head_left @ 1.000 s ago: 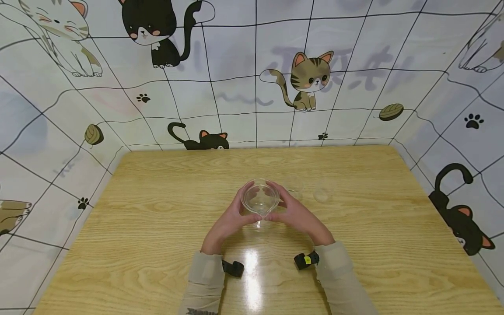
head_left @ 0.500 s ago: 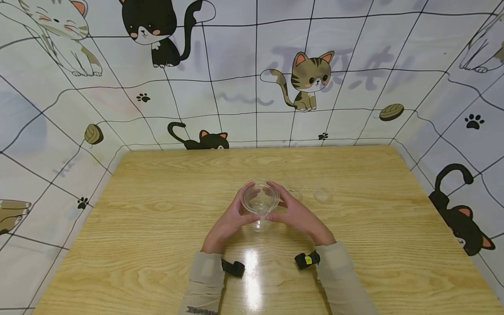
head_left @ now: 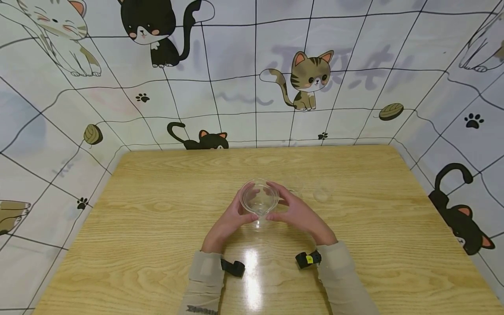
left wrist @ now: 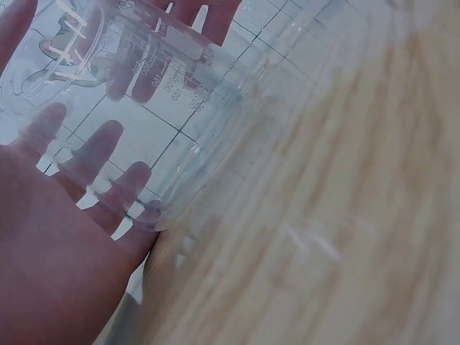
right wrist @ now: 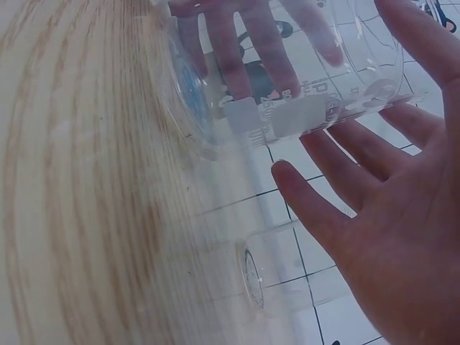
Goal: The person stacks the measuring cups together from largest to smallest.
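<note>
A clear glass beaker (head_left: 258, 203) with a pouring spout stands upright on the wooden table, its spout toward the person. My left hand (head_left: 233, 216) wraps its left side, and my right hand (head_left: 295, 214) wraps its right side. Both thumbs lie at the near wall beside the spout, their tips slightly apart. Printed volume marks show on the beaker (left wrist: 158, 72) in the left wrist view. Through the clear wall of the beaker (right wrist: 287, 108), fingers are visible in the right wrist view. Its inside looks see-through, with no contents visible.
Two smaller clear glass vessels stand right of the beaker: one vessel (head_left: 322, 195) farther out, another vessel (head_left: 294, 187) close behind the right hand. Cat-printed cloth walls (head_left: 256, 96) border the table (head_left: 165, 201) at the back and sides. Black wrist cameras (head_left: 233, 267) sit on both forearms.
The thumb tips have drawn slightly farther apart along the near wall. Otherwise the beaker and both hands stay practically where they were.
</note>
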